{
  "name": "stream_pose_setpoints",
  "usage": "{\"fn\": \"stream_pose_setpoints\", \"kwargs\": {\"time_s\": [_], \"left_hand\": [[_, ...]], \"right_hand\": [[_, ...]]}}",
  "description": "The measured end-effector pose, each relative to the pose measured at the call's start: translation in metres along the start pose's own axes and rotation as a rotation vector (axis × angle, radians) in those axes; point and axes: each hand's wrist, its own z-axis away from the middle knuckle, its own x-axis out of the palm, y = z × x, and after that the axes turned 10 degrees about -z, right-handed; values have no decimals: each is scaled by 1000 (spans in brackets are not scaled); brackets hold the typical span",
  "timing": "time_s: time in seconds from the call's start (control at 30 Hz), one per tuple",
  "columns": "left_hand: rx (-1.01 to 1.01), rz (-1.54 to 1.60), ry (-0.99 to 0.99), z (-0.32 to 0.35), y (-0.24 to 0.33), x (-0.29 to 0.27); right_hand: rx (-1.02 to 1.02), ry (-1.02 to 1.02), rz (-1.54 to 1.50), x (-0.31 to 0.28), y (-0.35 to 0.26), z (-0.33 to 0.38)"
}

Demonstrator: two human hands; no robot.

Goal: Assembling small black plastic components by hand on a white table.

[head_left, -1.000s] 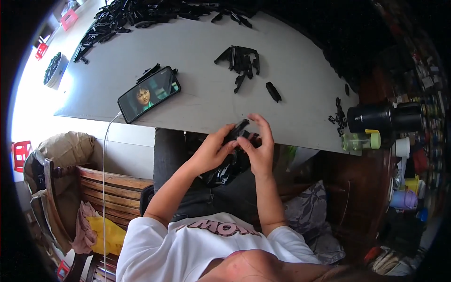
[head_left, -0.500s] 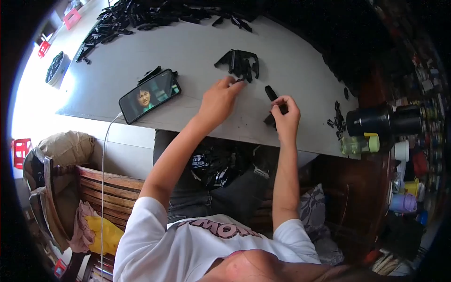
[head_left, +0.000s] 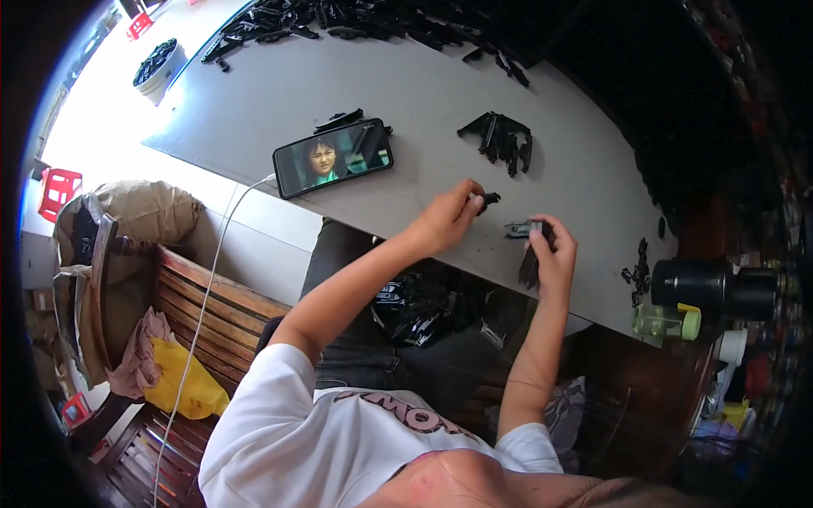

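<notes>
I have the left hand (head_left: pixel 449 218) to the right of the phone (head_left: pixel 333 158) and a little nearer to me than it, with a small black part (head_left: pixel 489 201) pinched between thumb and fingers. That part's long axis runs roughly sideways, its free end aimed away from the phone. The right hand (head_left: pixel 555 258) is farther to the phone's right, thumb and fingers closed on a short grey-black piece (head_left: pixel 518 229) whose free end points back toward the phone's side.

The relation I watch is the gap between these two pieces: near each other but not touching, the one in the left hand lying slightly closer to the phone. A dark strip (head_left: pixel 529 268) shows below the right thumb, its length running nearer to me; I cannot tell whether it is gripped too or rests on the tabletop (head_left: pixel 406 85).

A small cluster of black parts (head_left: pixel 506 142) lies on the tabletop to the right of the phone, about level with it. The left hand is the nearer of the two to this cluster. A large black heap (head_left: pixel 356 21) spreads beyond the phone, well apart from both hands.
</notes>
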Motion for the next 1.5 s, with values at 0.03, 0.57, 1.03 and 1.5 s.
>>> {"fn": "stream_pose_setpoints", "kwargs": {"time_s": [0.03,0.57,1.03,1.5], "left_hand": [[86,94,51,7,-2,9],[107,76,-216,65,37,-3],[-41,63,-476,186,-4,19],[216,-762,71,103,-68,28]], "right_hand": [[78,-49,-265,8,-7,13],[53,-174,-331,32,-22,66],[483,-265,-457,59,55,195],[-173,106,526,109,88,115]]}}
